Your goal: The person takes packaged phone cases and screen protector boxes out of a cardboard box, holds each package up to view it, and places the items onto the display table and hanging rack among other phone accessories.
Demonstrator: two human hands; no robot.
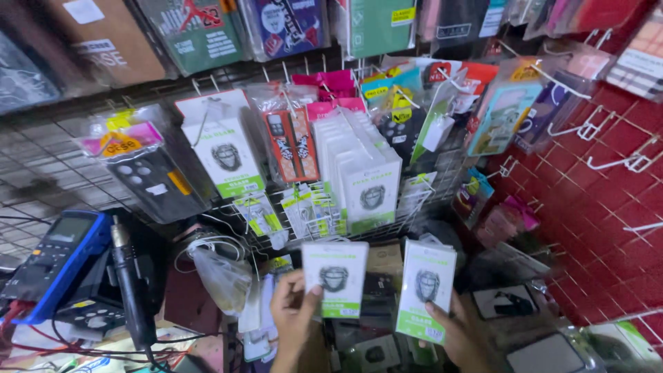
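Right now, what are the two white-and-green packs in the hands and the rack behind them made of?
Pack in left hand, left pack: looks like thin printed card, flat with crisp edges, slight sheen. Pack in right hand, right pack: same look, possibly under a clear film. Rack: thin crossed rods, apparently painted or coated metal wire.

Left hand (295, 319) holds white-and-green flat card packet (335, 278); right hand (464, 330) holds matching second white-and-green packet (427, 290); below wire grid rack (41, 173).
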